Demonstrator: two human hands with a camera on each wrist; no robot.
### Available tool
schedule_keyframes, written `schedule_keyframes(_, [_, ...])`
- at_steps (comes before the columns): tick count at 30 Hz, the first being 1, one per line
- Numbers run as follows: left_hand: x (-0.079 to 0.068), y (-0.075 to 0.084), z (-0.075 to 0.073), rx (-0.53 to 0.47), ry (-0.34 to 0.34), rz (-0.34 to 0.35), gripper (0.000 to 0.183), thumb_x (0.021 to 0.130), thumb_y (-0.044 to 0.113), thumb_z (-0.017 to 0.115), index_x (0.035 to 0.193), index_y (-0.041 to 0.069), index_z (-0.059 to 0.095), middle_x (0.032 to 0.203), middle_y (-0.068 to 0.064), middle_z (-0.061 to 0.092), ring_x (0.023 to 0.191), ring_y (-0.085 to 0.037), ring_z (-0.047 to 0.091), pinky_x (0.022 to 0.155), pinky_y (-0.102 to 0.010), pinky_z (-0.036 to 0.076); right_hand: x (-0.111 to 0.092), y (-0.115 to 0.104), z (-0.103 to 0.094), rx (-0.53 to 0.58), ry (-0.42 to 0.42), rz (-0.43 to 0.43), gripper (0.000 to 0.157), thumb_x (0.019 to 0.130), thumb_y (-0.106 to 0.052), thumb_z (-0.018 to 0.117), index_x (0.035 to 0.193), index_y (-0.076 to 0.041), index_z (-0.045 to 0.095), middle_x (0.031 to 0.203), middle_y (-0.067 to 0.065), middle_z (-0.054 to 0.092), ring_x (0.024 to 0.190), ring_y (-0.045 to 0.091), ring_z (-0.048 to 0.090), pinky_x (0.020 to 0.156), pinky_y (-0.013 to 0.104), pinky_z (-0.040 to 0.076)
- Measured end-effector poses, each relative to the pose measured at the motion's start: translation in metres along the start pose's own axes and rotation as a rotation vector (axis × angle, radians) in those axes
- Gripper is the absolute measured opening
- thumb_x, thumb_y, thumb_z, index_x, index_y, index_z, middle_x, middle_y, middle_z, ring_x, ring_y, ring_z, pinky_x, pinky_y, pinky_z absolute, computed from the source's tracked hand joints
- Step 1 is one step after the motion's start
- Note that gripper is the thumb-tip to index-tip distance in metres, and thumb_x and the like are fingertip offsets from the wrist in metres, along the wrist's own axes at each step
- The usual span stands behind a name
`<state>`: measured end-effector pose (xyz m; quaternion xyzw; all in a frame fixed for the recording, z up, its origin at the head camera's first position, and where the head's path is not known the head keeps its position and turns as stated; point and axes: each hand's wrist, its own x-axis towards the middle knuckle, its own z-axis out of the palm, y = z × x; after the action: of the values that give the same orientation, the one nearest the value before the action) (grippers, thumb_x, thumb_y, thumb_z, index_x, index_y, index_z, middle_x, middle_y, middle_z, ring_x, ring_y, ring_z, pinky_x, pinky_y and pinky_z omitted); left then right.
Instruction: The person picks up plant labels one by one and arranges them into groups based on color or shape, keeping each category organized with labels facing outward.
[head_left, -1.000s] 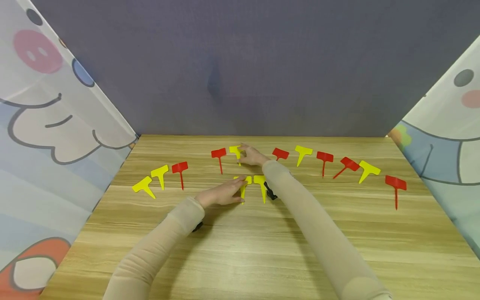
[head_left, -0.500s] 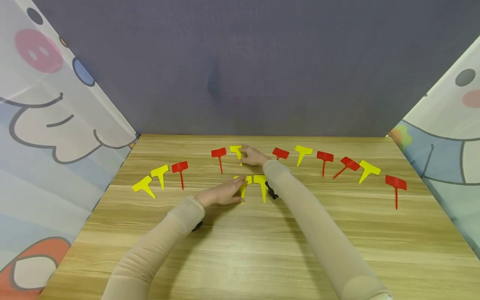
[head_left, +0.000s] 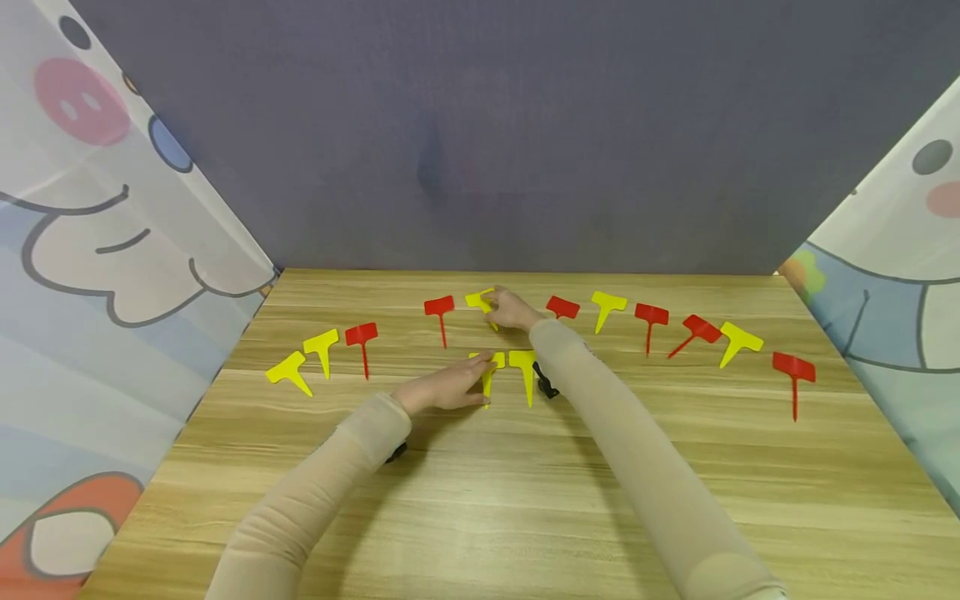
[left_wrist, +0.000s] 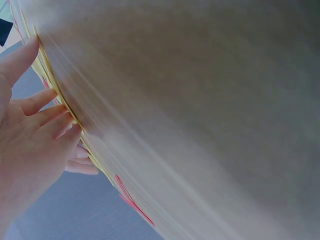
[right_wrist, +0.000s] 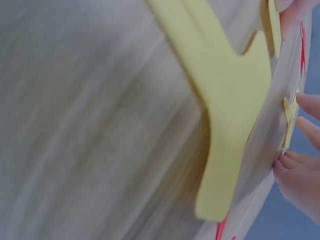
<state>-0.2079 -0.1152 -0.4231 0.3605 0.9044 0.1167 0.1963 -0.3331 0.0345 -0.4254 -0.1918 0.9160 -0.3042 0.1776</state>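
Observation:
My left hand [head_left: 442,387] rests on a yellow T-shaped plant label [head_left: 498,360], its fingers over the head and its thumb by the pointed stem. In the left wrist view the fingers [left_wrist: 47,112] lie fairly straight along the label's edge. Further back, the right hand [head_left: 512,310] touches another yellow plant label [head_left: 478,298] that lies tilted on the table; its fingers partly cover the stem. Between the two arms lies a third yellow plant label [head_left: 522,360], pointing toward me. This one looms large in the right wrist view [right_wrist: 227,95].
Several red and yellow labels lie in an arc on the wooden table [head_left: 480,500]. A red label [head_left: 438,307] is left of the right hand, another red label [head_left: 562,307] right of it. A grey panel [head_left: 480,150] rises behind; printed cloths [head_left: 75,333] flank both sides.
The right hand has shifted slightly right, and the yellow label under it has slid right and turned, its head now tilting up to the right. The left hand stays in place.

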Motion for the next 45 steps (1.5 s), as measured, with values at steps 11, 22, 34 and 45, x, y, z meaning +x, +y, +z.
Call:
schedule_keyframes(11, [0.001,0.003,-0.001,0.0,0.01,0.021,0.062,0.089,0.029,0.053,0.135,-0.004,0.028,0.145,-0.017,0.011,0.132,-0.027,0.018,0.107,-0.037,0.018,0.003,-0.002,0.005,-0.023,-0.027,0.032,0.045,0.091,-0.022,0.049,0.133,-0.011,0.04,0.145,0.023,0.001,0.13,0.035,0.017,0.106,0.045,0.016])
schedule_keyframes(22, [0.001,0.003,-0.001,0.0,0.003,0.007,0.062,0.089,0.03,0.052,0.136,-0.003,0.027,0.146,-0.017,0.011,0.132,-0.027,0.017,0.107,-0.037,0.018,0.066,0.063,0.031,0.177,0.089,0.0,0.048,0.082,-0.022,0.063,0.127,-0.017,0.049,0.148,0.006,0.0,0.127,0.021,0.03,0.099,0.03,0.034])
schedule_keyframes(34, [-0.003,0.003,-0.002,-0.069,0.021,0.046,0.064,0.09,0.033,0.049,0.135,-0.006,0.027,0.146,-0.019,0.009,0.132,-0.03,0.016,0.108,-0.036,0.015,0.005,0.004,0.004,0.24,0.235,0.055,0.046,0.076,0.01,0.059,0.121,0.0,0.053,0.136,0.014,0.034,0.101,0.026,0.049,0.08,0.027,0.047])
schedule_keyframes(45, [0.0,0.001,-0.001,-0.017,0.007,0.002,0.063,0.089,0.031,0.052,0.136,-0.003,0.026,0.146,-0.016,0.01,0.131,-0.029,0.018,0.107,-0.037,0.018,0.003,0.006,0.0,0.52,0.265,0.13,0.041,0.08,0.007,0.054,0.118,-0.007,0.058,0.133,0.01,0.041,0.047,0.008,0.027,0.047,0.019,0.03])
